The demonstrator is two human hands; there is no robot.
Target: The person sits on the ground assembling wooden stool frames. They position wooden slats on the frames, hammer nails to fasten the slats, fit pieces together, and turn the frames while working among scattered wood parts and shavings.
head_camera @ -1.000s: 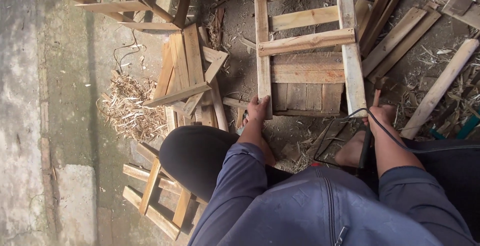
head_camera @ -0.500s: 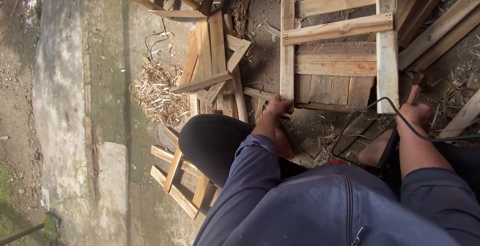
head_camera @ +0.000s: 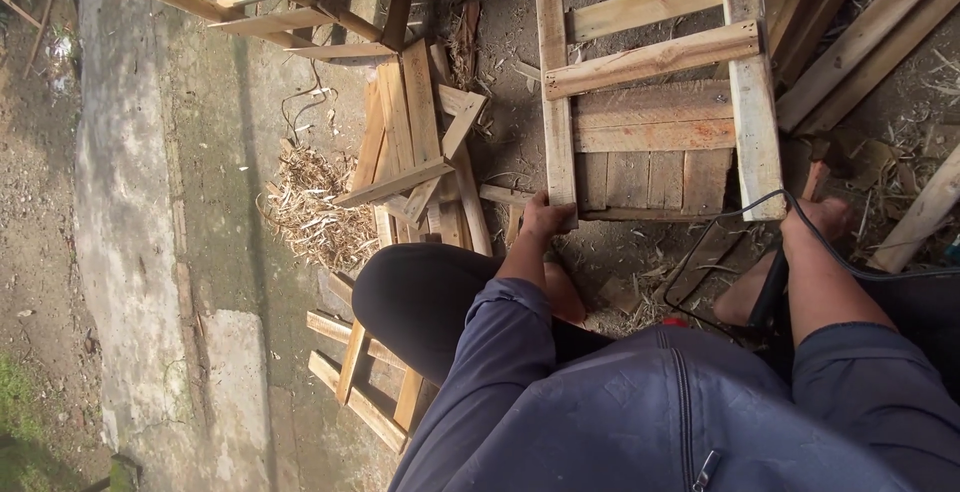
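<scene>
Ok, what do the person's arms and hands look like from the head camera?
Both hands, left hand and right hand, are bare: no gloves, watch or rings visible. Forearms are uncovered; blue-grey sleeves end around the elbows. A black cable loops near the right wrist.

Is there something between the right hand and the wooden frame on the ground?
A black cable loops over the right hand, between it and the wooden frame. The left hand already grips the frame's left rail, with nothing between.

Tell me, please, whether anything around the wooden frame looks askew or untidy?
Yes. One slat lies slanted across the wooden frame held by the left hand. Loose boards are piled crookedly beside it, next to scattered shavings.
</scene>
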